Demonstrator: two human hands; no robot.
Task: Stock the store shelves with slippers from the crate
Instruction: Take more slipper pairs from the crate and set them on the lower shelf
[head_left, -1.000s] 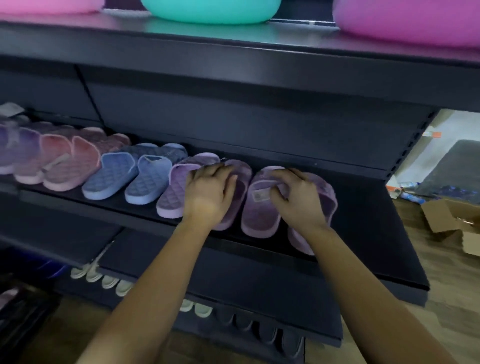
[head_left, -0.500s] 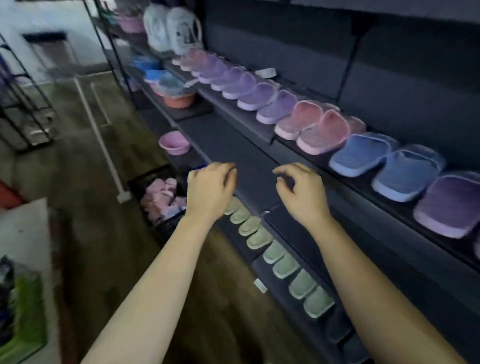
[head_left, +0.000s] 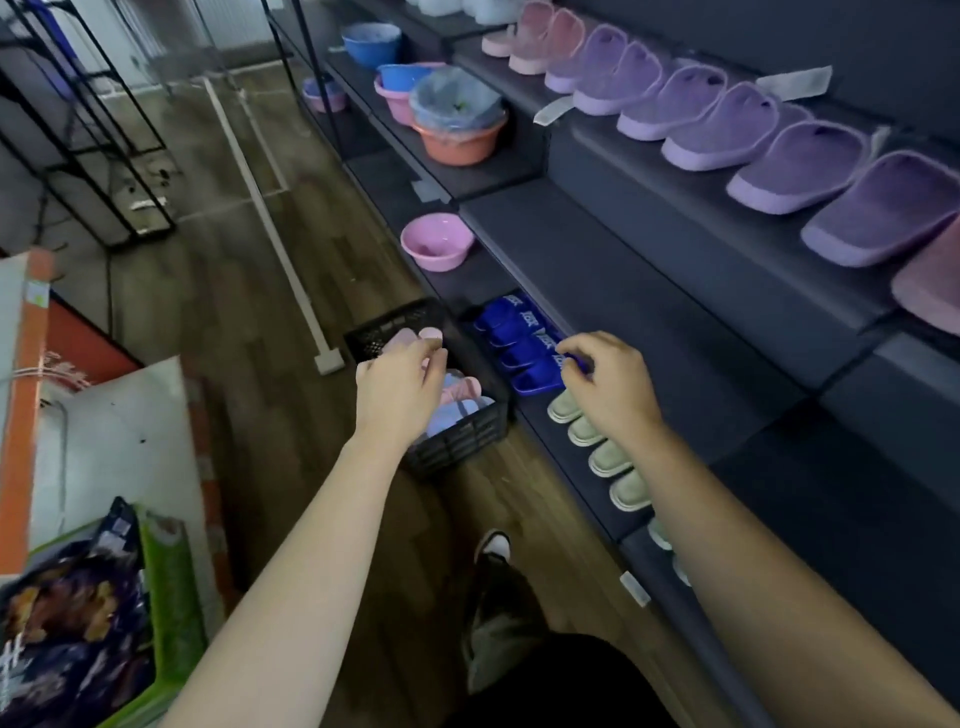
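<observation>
A person's left hand (head_left: 400, 387), fingers loosely curled and empty, hovers over a black crate (head_left: 460, 441) on the floor, which holds pink and pale-blue slippers (head_left: 460, 400). The right hand (head_left: 608, 387), equally loose and empty, hangs before blue slippers (head_left: 519, 353) on the bottom shelf. This looks like a reach for fresh stock; the next move is to grasp a pair and lift it to the bare shelf (head_left: 649, 322).

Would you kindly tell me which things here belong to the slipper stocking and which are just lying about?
Job: black crate, pink slippers inside it, purple slippers shelved, dark shelf.
Lying about: pink basin, orange basin, blue basin, printed bag.
</observation>
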